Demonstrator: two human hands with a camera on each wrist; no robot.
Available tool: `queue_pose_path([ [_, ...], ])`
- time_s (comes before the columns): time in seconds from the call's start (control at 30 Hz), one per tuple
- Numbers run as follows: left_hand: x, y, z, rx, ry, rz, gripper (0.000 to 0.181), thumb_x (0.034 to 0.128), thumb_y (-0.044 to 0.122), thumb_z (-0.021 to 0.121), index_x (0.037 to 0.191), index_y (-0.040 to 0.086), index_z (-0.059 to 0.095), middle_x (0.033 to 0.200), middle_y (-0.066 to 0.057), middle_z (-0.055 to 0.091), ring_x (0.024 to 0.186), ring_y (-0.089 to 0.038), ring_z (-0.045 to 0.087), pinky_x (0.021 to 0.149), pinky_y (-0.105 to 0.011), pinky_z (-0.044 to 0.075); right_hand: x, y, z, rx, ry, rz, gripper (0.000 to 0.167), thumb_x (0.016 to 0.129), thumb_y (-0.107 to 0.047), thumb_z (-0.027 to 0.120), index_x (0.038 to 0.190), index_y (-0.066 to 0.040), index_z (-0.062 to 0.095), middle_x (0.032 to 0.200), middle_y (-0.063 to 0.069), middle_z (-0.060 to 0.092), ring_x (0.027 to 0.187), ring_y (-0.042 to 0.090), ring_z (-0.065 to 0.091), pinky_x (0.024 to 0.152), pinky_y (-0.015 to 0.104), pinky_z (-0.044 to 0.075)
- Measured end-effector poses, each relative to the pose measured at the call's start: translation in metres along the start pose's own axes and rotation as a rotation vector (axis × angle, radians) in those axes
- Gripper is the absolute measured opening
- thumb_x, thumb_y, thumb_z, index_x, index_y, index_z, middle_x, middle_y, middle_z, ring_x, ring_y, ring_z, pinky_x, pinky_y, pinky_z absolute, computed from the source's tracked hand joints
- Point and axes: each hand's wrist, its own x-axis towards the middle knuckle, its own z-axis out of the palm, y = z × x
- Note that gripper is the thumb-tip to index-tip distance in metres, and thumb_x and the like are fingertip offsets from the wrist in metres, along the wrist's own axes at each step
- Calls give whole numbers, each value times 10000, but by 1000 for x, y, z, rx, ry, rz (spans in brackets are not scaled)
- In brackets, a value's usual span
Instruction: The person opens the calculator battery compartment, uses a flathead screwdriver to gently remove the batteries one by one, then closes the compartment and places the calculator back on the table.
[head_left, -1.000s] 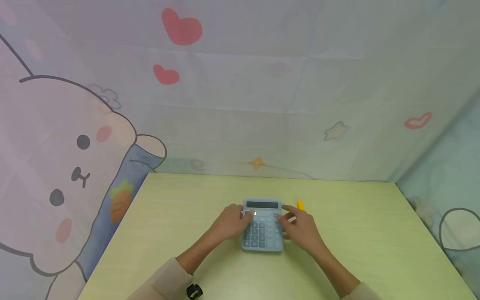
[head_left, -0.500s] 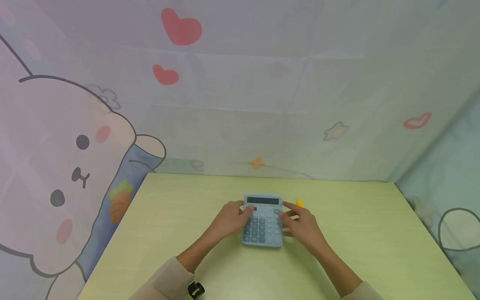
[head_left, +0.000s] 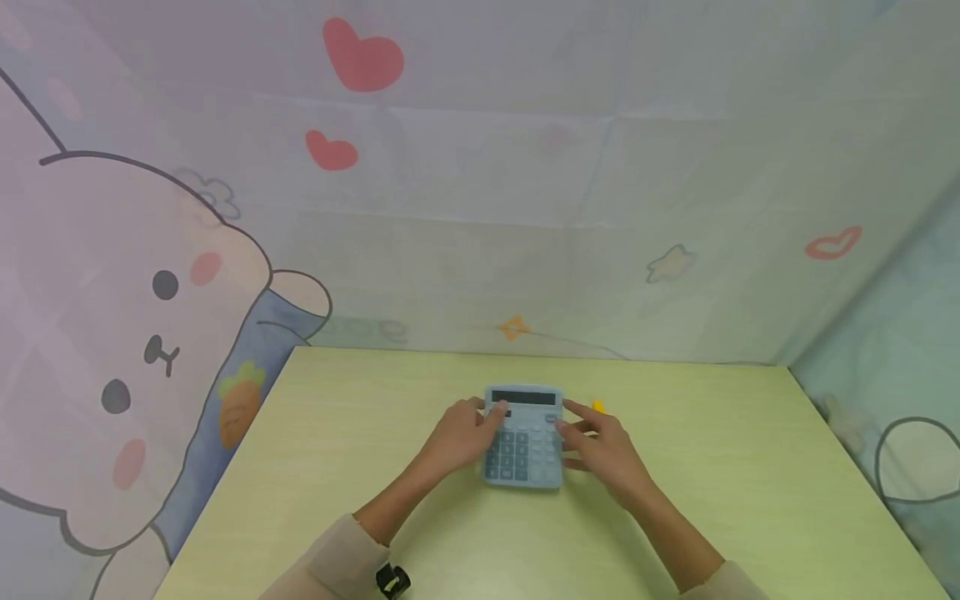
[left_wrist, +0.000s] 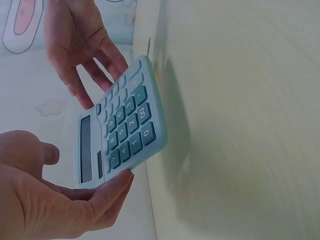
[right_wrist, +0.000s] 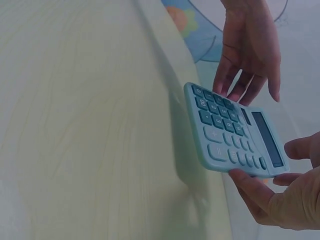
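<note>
A light-blue calculator (head_left: 523, 435) with a dark display is held between the two hands, tilted and raised above the table, its shadow falling below it in both wrist views. My left hand (head_left: 459, 437) grips its left edge, fingers (left_wrist: 112, 192) against the side and underside. The left thumb is over the upper left of the face in the head view. On the opposite edge, my right hand (head_left: 606, 454) holds it with the fingers (right_wrist: 250, 187) at the side and the thumb near the upper right keys. Parts of the fingers are hidden behind the calculator.
A small yellow object (head_left: 597, 407) lies on the pale green-yellow table (head_left: 360, 400) just beyond the right hand, mostly hidden. A patterned cloth (head_left: 465, 167) hangs behind the table. A black band (head_left: 392, 580) shows at the left sleeve.
Both hands have raised the calculator slightly, and it sits a little higher in the head view. Less of the yellow object shows past the right hand.
</note>
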Motion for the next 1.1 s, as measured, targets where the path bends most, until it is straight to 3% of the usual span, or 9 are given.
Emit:
queue_pose_path([
  [0.1, 1, 1, -1, -5, 6, -15, 732, 1111, 485, 473, 1415, -178, 533, 896, -121, 724, 871, -268, 691, 848, -468, 550, 1, -1, 1, 11, 9, 4, 578, 1070, -210, 649, 1592, -43, 468, 1279, 259, 602, 1070, 342, 675, 920, 510, 599],
  [0.23, 1, 3, -3, -29, 5, -35, 761, 1107, 532, 459, 1446, -147, 519, 1196, -229, 718, 1148, -379, 685, 960, -570, 544, 2, -4, 3, 20, 16, 7, 578, 1079, -223, 638, 1592, -26, 459, 1295, 258, 586, 1111, 356, 663, 945, 503, 589],
  [0.53, 0, 11, -4, -85, 7, -49, 771, 1109, 572, 423, 1472, -101, 517, 1267, -234, 693, 1191, -394, 667, 990, -588, 528, 3, -6, 2, 21, 15, -14, 624, 1068, -331, 662, 1532, 51, 493, 1322, 247, 571, 1213, 390, 627, 994, 504, 565],
  [0.77, -1, 17, -6, -145, 15, -64, 796, 1097, 612, 421, 1501, -70, 500, 1337, -226, 665, 1250, -403, 637, 1030, -599, 504, 4, -11, 0, -7, 30, -27, 664, 1054, -376, 681, 1517, 67, 507, 1447, 221, 587, 1245, 383, 648, 1025, 488, 546],
  [1.1, -6, 17, -9, -161, -5, -81, 832, 1082, 653, 420, 1532, -44, 470, 1443, -241, 597, 1306, -432, 595, 1031, -621, 495, 0, -22, -6, -286, -16, -56, 780, 1041, -528, 640, 1609, -36, 431, 1495, 178, 559, 1363, 409, 581, 1072, 611, 482],
])
